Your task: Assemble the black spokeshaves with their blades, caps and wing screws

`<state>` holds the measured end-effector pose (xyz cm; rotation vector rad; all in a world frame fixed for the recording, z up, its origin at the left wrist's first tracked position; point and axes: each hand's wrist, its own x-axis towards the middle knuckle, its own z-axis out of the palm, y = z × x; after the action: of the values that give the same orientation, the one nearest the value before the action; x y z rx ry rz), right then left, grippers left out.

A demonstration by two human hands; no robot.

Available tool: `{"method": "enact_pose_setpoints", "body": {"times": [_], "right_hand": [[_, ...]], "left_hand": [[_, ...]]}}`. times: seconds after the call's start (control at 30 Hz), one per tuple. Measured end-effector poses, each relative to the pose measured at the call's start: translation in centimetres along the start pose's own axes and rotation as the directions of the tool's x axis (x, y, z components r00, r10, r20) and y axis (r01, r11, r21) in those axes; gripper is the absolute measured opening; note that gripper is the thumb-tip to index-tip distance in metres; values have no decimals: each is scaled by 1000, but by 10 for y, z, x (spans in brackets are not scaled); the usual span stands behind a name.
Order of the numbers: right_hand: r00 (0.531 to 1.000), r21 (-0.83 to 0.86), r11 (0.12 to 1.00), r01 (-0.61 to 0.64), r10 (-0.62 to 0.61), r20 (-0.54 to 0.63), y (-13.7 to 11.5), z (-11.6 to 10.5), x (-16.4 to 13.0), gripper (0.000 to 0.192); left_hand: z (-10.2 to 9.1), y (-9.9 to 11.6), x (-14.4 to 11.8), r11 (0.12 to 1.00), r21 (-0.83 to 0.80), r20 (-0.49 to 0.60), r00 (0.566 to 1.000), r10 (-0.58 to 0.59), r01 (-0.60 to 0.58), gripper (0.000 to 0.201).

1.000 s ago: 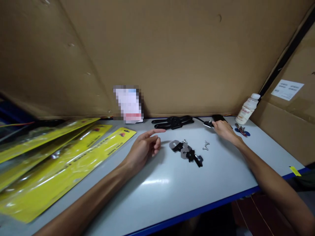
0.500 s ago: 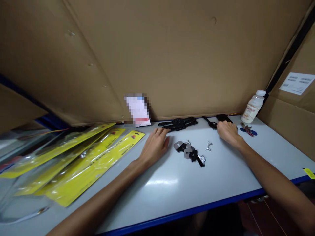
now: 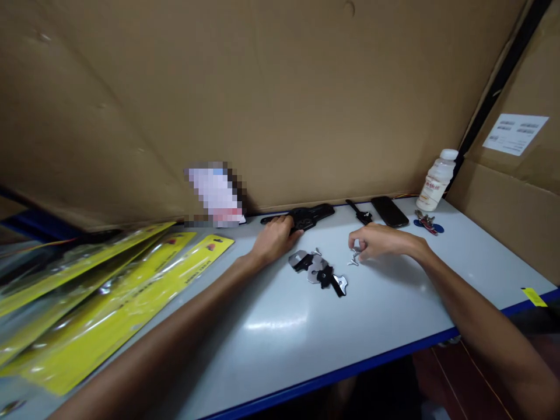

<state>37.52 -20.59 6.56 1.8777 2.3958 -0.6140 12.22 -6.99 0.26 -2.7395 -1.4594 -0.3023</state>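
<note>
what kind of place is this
Probably a small packing or assembly bench in a workshop or warehouse: a plain worktable walled by big cardboard sheets, a stack of yellow retail packages, and loose metal brackets between the hands.

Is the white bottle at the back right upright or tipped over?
Upright. The white bottle stands on its base on the table, cap on top, beside the cardboard wall.

Tabletop [image 3: 394,291]: smooth, glossy laminate. Wing nuts [image 3: 354,258]: bright metal. Plates [image 3: 315,269]: grey metal, possibly matt. Sleeves [image 3: 131,291]: glossy yellow plastic. Wall [image 3: 262,87]: matt cardboard.
</note>
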Motion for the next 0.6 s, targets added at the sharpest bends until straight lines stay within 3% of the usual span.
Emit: {"method": "enact_pose_setpoints", "body": {"times": [0.1,0.2,0.27,0.33,0.37,0.43,0.47,0.53,0.6], "right_hand": [[1000,18,1000,-11,11,-16,0,3,1,26],[983,-3,999,-48,47,-177,-3,-1,4,24],[930,58,998,-35,54,-364,-12,-4,1,12],[861,177,983,43,53,-506,-30,0,-10,28],[855,240,966,100,39,-516,-42,7,-19,38],[953,415,879,235,-125,-276,-70,35,-42,40],[968,499,830,250,-227,-108,-85,55,-54,33],[956,525,818,233,-291,29,-115,99,-75,22],[940,543,812,213,-323,113,-142,140,-91,30]], "left_hand": [[5,0,-2,995,-68,23,998,-66,68,25],[8,1,-6,986,-143,15,996,-86,88,18],[10,2,-8,973,-211,-5,995,-98,94,15],[10,0,-9,949,-297,-33,993,-116,101,16],[11,-2,-8,932,-346,-46,991,-127,104,18],[13,-7,-6,886,-452,-62,987,-145,102,24],[14,-9,-5,857,-506,-65,986,-152,98,26],[17,-13,-2,792,-604,-62,985,-159,90,30],[20,-14,-1,725,-684,-54,985,-165,83,31]]}}
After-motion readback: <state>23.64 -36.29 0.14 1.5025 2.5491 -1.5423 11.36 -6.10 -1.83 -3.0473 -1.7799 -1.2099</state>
